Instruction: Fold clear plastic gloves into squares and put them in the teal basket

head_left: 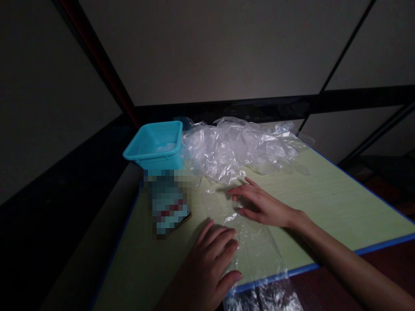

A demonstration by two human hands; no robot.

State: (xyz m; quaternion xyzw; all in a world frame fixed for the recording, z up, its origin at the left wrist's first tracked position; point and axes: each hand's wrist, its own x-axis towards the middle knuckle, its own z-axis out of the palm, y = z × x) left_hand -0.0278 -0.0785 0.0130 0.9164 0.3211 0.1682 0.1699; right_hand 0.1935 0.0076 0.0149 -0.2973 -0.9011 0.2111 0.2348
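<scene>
A clear plastic bag (pixel 256 242) lies flat on the table, its near end hanging over the front edge. My left hand (pixel 214 259) rests along the bag's left side, fingers stretched out and apart. Over the bag's upper right part is my right hand (pixel 259 203), its fingers spread and slightly bent; whether the fingertips touch the film is hard to tell. Neither hand grips anything. Beyond them spreads a heap of crumpled clear plastic bags (pixel 233 147).
At the back left stands a turquoise plastic basin (pixel 152 162) with something whitish inside. In front of it lies a blurred-out flat object (pixel 168 203), perhaps a phone. The pale table (pixel 330 207) has blue edging and meets a panelled wall (pixel 220 56) behind.
</scene>
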